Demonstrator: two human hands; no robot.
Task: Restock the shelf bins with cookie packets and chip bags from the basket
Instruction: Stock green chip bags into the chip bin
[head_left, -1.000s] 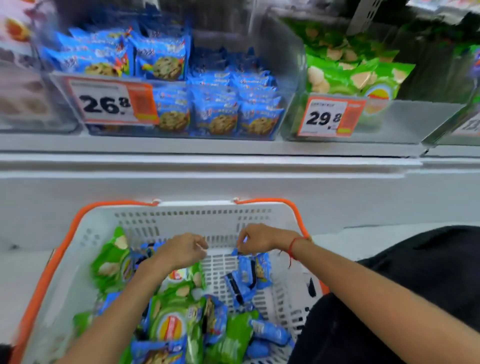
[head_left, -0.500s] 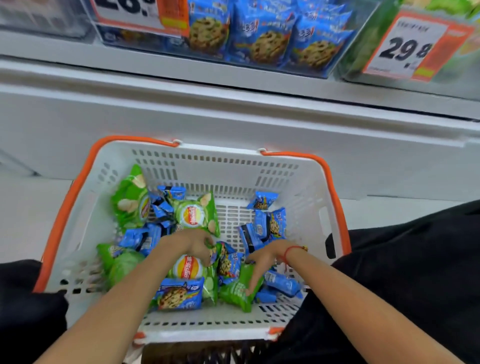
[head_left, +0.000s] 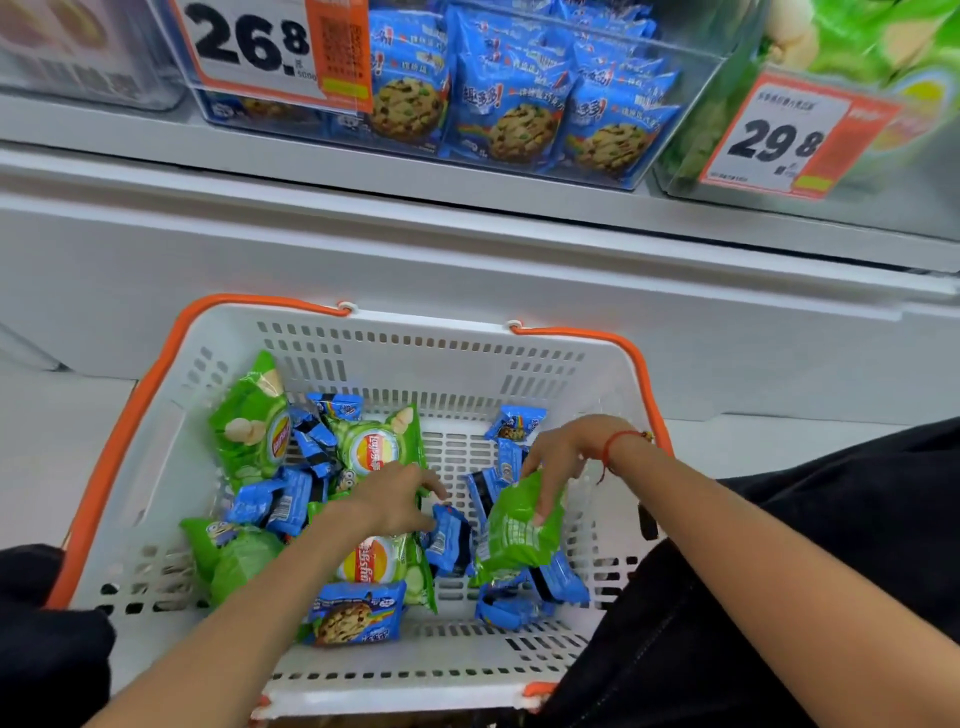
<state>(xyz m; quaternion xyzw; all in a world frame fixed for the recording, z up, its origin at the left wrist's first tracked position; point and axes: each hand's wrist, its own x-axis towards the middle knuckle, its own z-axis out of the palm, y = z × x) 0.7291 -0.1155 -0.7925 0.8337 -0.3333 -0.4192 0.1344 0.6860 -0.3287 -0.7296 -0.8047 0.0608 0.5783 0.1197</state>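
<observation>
Chip bag, green, lifted inside white basket, pinched by right hand, fingers curled over top edge. Left hand low mid-basket, fingers together reaching blue cookie packet; grip unclear. Four more green bags, about ten blue packets loose around. Above: cookie bin, two price tags.
</observation>
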